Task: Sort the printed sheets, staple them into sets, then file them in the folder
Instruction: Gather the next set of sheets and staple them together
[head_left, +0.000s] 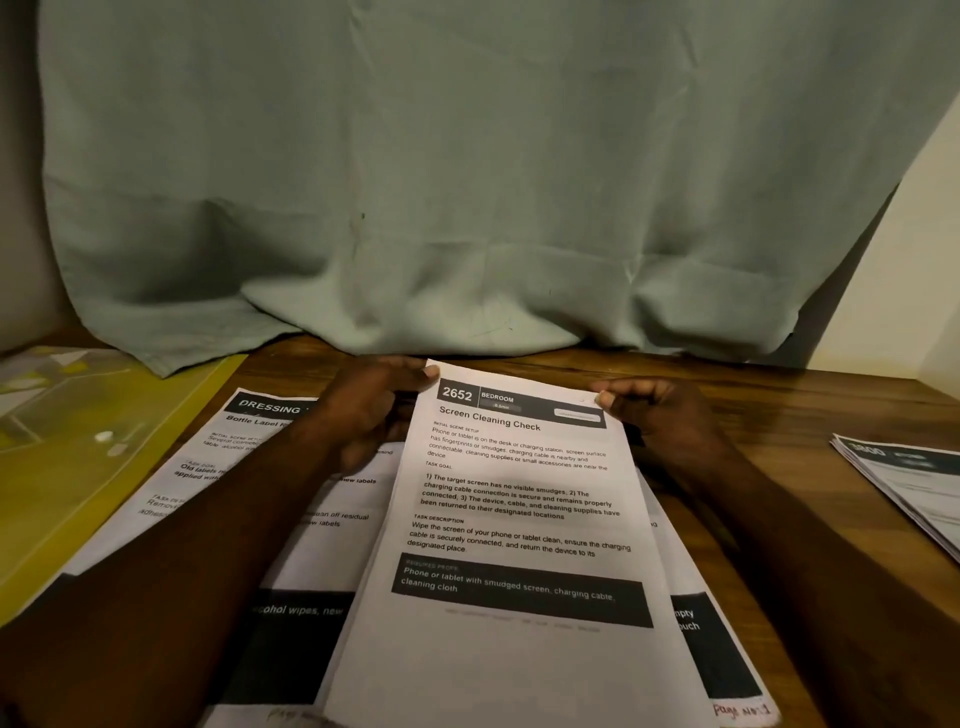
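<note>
I sit at a wooden table (769, 410) with both forearms reaching forward. My left hand (374, 410) pinches the far left corner of a thin stack (519, 525) of printed sheets, and my right hand (660, 415) pinches the far right corner, thumb on top and fingers curled under. The stack lies in the middle of the table, straight in front of me, its top page headed "Screen Cleaning Check". Holding both far corners, I judge, lets me square the edges so the pages line up for stapling. A further sheet (722, 654) pokes out from under the stack on the right, with a handwritten page number at its near corner. To the left, partly under my left arm, lies a sheet (234, 457) headed "Dressing", set apart, probably as a different set. Further left lies the yellow folder (78, 483), near enough for filing later. Well off to the right is another pile (904, 493) of sheets. I can see no stapler. A pale green cloth (467, 182) hangs behind the table.
</note>
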